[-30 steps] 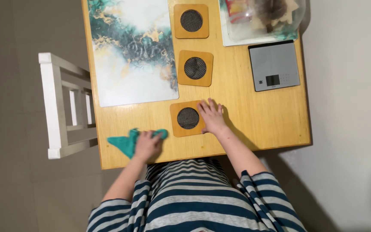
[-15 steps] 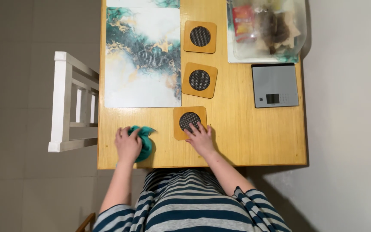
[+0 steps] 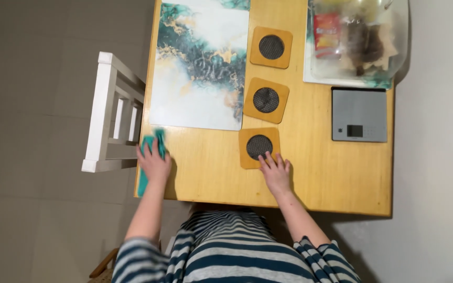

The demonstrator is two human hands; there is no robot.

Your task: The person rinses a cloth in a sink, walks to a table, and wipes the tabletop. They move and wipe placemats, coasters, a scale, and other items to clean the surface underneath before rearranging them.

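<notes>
My left hand (image 3: 154, 163) presses a teal cloth (image 3: 148, 144) onto the near left corner of a wooden table (image 3: 331, 173); part of the cloth hangs over the table's left edge. My right hand (image 3: 276, 173) lies flat on the table, fingers spread, with the fingertips touching the near edge of the nearest square wooden coaster (image 3: 258, 147), which has a dark mesh disc in its middle.
Two more coasters (image 3: 266, 99) (image 3: 271, 47) lie in a row beyond it. A marbled teal and white placemat (image 3: 200, 78) is to the left. A grey kitchen scale (image 3: 358, 122) and a clear lidded container (image 3: 357, 39) sit at the right. A white chair (image 3: 112, 112) stands by the table's left side.
My left hand has slid the cloth leftward along the near edge to the table's left corner. My right hand has drawn back from on the coaster to its near edge.
</notes>
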